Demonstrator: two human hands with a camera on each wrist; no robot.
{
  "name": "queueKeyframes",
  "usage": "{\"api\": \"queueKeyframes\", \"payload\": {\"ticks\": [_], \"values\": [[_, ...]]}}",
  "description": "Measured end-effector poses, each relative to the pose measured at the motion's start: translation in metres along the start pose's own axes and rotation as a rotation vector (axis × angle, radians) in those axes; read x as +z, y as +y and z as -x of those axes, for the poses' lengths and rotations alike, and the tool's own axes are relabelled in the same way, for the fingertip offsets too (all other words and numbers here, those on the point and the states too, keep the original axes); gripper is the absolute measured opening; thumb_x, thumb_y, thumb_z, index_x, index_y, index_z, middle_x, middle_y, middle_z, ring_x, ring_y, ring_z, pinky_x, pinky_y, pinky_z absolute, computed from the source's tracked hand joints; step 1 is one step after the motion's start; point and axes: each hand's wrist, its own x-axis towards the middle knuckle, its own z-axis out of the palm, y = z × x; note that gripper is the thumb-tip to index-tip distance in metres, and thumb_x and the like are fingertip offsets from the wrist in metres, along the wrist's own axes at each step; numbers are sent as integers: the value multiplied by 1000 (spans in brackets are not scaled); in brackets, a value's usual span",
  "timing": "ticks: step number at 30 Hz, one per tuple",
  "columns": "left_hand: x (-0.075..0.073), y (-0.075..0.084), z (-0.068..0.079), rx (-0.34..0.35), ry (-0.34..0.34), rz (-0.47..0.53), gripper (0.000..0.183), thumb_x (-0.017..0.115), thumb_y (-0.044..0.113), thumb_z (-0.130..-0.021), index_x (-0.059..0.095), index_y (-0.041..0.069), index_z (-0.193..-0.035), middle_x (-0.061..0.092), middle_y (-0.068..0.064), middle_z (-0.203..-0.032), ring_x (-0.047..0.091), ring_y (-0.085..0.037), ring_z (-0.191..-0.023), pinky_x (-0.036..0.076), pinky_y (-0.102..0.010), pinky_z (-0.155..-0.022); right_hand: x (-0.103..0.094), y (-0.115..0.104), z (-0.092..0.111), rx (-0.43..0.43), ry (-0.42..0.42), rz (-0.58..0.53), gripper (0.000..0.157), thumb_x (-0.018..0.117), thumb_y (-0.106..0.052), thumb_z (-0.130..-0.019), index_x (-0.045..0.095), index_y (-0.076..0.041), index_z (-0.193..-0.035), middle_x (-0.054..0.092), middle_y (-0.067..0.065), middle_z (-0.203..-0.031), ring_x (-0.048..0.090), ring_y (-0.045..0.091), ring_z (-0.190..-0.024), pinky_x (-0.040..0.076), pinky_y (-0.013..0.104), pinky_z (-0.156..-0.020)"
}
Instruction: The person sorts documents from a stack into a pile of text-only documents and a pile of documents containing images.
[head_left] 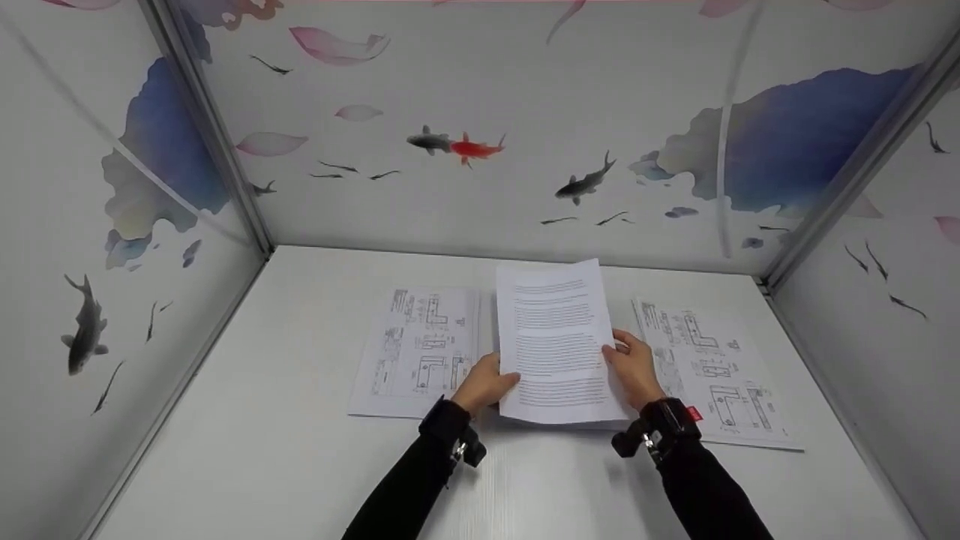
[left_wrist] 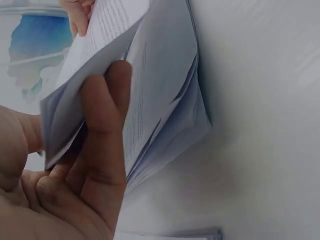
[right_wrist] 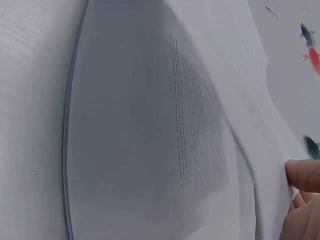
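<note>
My left hand [head_left: 484, 384] grips the left edge of several printed text sheets [head_left: 555, 337], thumb in front and fingers behind. On the opposite edge my right hand [head_left: 634, 367] pinches the same sheets, which are raised and tilted. Below them lies more paper with printed text, a stack [right_wrist: 120, 130] seen in the right wrist view. In the left wrist view, the curled left hand [left_wrist: 75, 175] holds a bent bundle of sheets, and loose page edges [left_wrist: 175, 105] fan out beside it. The right wrist view shows the right thumb [right_wrist: 302, 175] pressing on the sheet's edge.
A stack of technical drawings [head_left: 397, 405] lies left of the held sheets, and another stack of drawings [head_left: 750, 431] lies at the right. All rest on a white table [head_left: 247, 420]. Panels with printed fish [head_left: 585, 184] enclose the back and both sides.
</note>
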Motion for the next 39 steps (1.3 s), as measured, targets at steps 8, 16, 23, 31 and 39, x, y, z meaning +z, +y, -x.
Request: {"api": "queueKeyframes", "payload": {"ticks": [8, 16, 23, 31, 39], "values": [[11, -5, 0, 9, 33, -105, 33, 60, 4, -91, 58, -1, -124, 68, -15, -113, 65, -24, -98, 51, -39, -89, -1, 11, -2, 96, -48, 28, 48, 46, -6, -100, 37, 9, -145, 53, 29, -135, 60, 23, -105, 48, 26, -84], [20, -7, 0, -64, 146, -329, 60, 65, 17, -92, 39, -8, -141, 61, -25, -125, 61, -34, -114, 48, -45, -97, -2, 16, -8, 134, -79, 71, 50, 45, -8, -101, 34, 6, -148, 45, 27, -144, 51, 31, -121, 43, 42, -101], [21, -3, -1, -95, 192, -481, 64, 62, 13, -90, 35, -8, -145, 64, -27, -119, 65, -36, -104, 51, -49, -88, -7, 19, -8, 62, -58, 140, 52, 43, -9, -101, 30, 11, -147, 35, 33, -149, 34, 42, -141, 31, 49, -114], [18, -7, -3, -63, 188, -467, 63, 61, 10, -90, 35, -12, -143, 62, -30, -121, 64, -40, -109, 50, -49, -92, -6, 22, -7, 114, -105, 246, 53, 42, -18, -104, 30, 7, -149, 32, 28, -153, 29, 40, -144, 25, 51, -117], [18, -9, -5, -25, 181, -497, 51, 62, 9, -90, 46, -13, -133, 65, -29, -115, 65, -39, -106, 52, -46, -90, -5, 28, -7, 74, -112, 244, 50, 46, -18, -102, 38, 5, -146, 35, 28, -151, 31, 40, -143, 26, 52, -116]]}}
